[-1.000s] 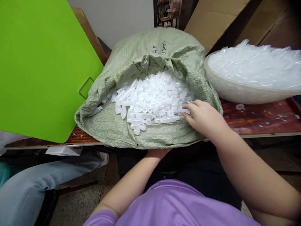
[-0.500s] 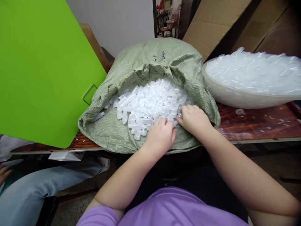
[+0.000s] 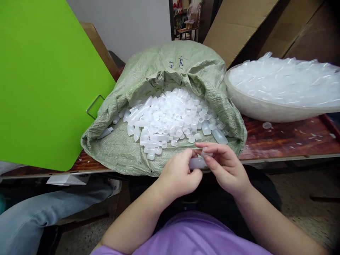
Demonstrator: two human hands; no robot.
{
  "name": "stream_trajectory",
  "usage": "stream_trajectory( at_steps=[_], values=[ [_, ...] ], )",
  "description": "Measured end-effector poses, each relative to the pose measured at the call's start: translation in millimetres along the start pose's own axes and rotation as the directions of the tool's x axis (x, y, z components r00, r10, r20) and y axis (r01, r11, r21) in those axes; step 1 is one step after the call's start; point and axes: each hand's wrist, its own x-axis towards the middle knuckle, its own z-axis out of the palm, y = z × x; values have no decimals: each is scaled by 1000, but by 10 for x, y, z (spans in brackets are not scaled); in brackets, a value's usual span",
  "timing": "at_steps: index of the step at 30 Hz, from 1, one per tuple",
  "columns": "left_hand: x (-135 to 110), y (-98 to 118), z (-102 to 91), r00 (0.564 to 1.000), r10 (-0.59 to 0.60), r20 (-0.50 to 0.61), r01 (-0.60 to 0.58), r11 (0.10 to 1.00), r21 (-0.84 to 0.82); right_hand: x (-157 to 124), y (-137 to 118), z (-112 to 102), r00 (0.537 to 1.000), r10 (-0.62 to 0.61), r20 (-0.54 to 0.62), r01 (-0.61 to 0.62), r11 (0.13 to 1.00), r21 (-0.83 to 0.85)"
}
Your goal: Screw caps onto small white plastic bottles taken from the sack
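Note:
My left hand [image 3: 178, 174] is closed around a translucent white plastic tube [image 3: 197, 163] at the front lip of the green woven sack [image 3: 119, 148]. Close beside it, the bent fingers of my right hand [image 3: 228, 168] pinch a small translucent plastic piece [image 3: 206, 152], partly covered by the fingertips. Both hands nearly meet over the sack's edge. Inside the open sack lies a heap of white plastic pieces [image 3: 172, 113], short rings and longer tapered tubes mixed together.
A large translucent bowl [image 3: 265, 111] heaped with similar pieces stands on the right of the red-brown table [image 3: 287, 141]. At the left leans a bright green board [image 3: 47, 81] with a wire handle. Cardboard [image 3: 241, 24] rises behind. Another person's jeans-clad leg [image 3: 61, 205] is below left.
Both hands have drawn back from the heap toward my body and now hold plastic pieces between them. Some pieces at the heap's right side have come into view. The view has shifted slightly.

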Motion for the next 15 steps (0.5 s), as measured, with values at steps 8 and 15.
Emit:
stream_trajectory(
  at_steps=[8,15],
  values=[
    [-110,-131,38,844,29,535,370,691,-621,-233,-177,73,983,-118,141,108,991,73],
    [-221,-266,33,837,-25,546,361,775,-519,-215,-250,22,957,-162,240,170,985,-13]
  ],
)
